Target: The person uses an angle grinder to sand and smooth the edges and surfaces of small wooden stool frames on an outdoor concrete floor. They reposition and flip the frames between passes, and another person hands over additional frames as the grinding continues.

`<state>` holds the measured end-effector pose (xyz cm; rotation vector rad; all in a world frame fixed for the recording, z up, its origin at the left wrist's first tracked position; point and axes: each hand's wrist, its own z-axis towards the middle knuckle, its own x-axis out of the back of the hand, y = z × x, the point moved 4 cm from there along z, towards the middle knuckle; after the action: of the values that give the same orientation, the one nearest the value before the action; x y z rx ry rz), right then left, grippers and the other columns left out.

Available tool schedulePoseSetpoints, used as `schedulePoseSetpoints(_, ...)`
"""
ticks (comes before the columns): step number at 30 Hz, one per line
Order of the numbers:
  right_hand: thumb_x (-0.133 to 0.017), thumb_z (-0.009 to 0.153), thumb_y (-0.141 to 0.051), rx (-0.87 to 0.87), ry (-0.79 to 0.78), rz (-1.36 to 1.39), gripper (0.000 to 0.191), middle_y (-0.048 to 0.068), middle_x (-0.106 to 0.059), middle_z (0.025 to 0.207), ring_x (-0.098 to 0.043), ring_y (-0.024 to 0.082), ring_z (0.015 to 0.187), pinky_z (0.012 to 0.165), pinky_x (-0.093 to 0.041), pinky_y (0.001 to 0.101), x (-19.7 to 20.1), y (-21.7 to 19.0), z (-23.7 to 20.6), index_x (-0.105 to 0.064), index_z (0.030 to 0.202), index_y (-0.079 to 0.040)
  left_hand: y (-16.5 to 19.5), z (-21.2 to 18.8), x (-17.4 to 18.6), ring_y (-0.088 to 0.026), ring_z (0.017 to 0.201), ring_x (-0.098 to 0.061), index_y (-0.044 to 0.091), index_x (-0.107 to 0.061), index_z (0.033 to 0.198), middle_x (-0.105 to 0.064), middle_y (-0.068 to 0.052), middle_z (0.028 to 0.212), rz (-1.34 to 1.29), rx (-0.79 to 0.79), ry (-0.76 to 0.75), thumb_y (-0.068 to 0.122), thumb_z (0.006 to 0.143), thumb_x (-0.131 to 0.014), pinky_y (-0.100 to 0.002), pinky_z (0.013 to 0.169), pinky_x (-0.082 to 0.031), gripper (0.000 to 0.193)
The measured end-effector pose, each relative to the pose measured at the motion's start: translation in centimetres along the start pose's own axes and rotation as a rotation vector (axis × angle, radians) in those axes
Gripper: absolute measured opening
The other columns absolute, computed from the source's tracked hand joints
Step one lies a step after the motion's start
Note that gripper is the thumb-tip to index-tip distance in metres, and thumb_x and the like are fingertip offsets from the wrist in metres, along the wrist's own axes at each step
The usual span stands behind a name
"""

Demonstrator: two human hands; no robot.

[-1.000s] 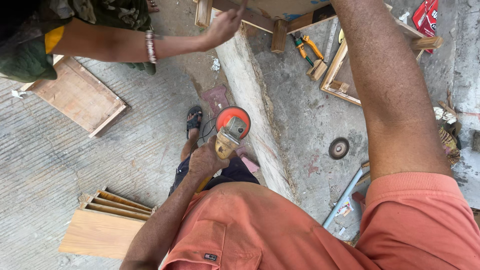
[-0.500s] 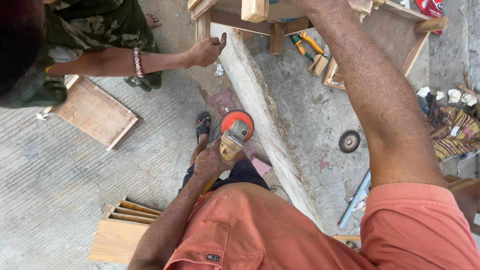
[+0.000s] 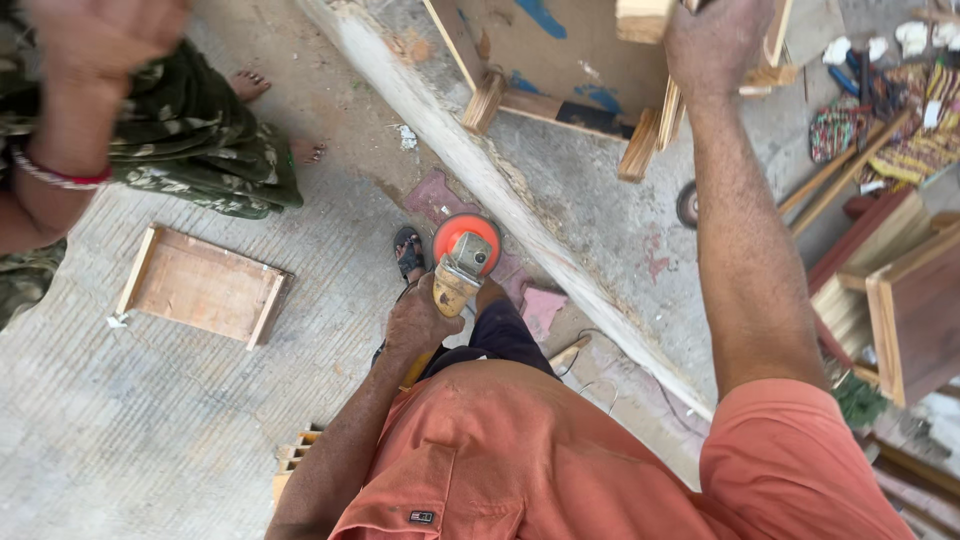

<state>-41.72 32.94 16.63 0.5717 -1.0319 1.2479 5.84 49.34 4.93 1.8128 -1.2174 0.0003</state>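
A: Looking at the centre of the frame, what is gripped by the left hand point(image 3: 420, 322)?

B: A yellow-bodied angle grinder with a round orange disc guard point(image 3: 462, 255) is held there, fingers wrapped tight around its body, above the sandalled foot point(image 3: 408, 254).

A: And the right hand point(image 3: 722, 42)?

B: At the upper right, its fingers are closed on the pale wooden frame with a brown board panel point(image 3: 545, 50). A shallow wooden tray point(image 3: 203, 285) is seen at left on the concrete floor point(image 3: 120, 420); another person's blurred hand point(image 3: 100, 40) is raised at the upper left.
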Motion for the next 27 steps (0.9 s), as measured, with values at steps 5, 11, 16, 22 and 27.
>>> schedulePoseSetpoints(5, -0.085, 0.11, -0.027, -0.218, 0.175, 0.391, 0.054, 0.009, -0.062, 0.128, -0.064, 0.021, 0.122, 0.104, -0.054, 0.0398, 3.7, 9.0, -14.8, -0.05, 0.147, -0.009, 0.4, 0.8, -2.5, -0.039, 0.109, -0.07, 0.003, -0.045, 0.142, -0.071, -0.023, 0.114, 0.104, 0.074, -0.131, 0.032, 0.064, -0.085, -0.048, 0.095, -0.056, 0.092)
schedulePoseSetpoints(11, -0.082, 0.104, -0.032, -0.317, 0.34, 0.197, 0.079, 0.016, -0.046, 0.147, -0.051, 0.032, 0.137, 0.116, -0.046, 0.0486, 1.8, 15.6, -30.3, -0.028, 0.154, -0.005, 2.6, 2.3, -7.0, -0.041, 0.106, -0.07, 0.005, -0.042, 0.148, -0.071, -0.023, 0.114, 0.153, -0.032, -0.128, 0.031, 0.06, -0.087, -0.05, 0.09, -0.056, 0.102)
schedulePoseSetpoints(16, -0.08, 0.105, -0.036, -0.449, 0.314, 0.475, 0.08, 0.018, -0.045, 0.148, -0.05, 0.032, 0.137, 0.117, -0.046, 0.0494, -0.3, 19.3, -39.4, -0.025, 0.155, -0.006, 3.9, 4.2, -11.8, -0.042, 0.103, -0.07, 0.008, -0.051, 0.138, -0.074, -0.022, 0.11, 0.214, 0.004, -0.115, 0.034, 0.064, -0.088, -0.051, 0.088, -0.057, 0.087)
schedulePoseSetpoints(22, -0.075, 0.105, -0.038, -0.483, 0.299, 0.653, 0.078, 0.017, -0.045, 0.148, -0.05, 0.031, 0.138, 0.118, -0.046, 0.0494, -2.0, 21.8, -44.9, -0.025, 0.155, -0.006, 5.4, 7.8, -17.5, -0.04, 0.097, -0.073, 0.004, -0.052, 0.135, -0.075, -0.02, 0.104, 0.138, -0.084, -0.001, 0.029, 0.07, -0.086, -0.05, 0.084, -0.059, 0.078)
schedulePoseSetpoints(27, -0.072, 0.106, -0.04, -0.494, 0.296, 0.754, 0.076, 0.017, -0.045, 0.149, -0.05, 0.03, 0.138, 0.118, -0.046, 0.0495, -3.0, 23.0, -46.3, -0.025, 0.156, -0.007, 6.6, 10.6, -21.3, -0.031, 0.094, -0.078, 0.002, -0.054, 0.131, -0.076, -0.015, 0.102, 0.11, -0.161, 0.06, 0.03, 0.068, -0.091, -0.045, 0.085, -0.062, 0.078)
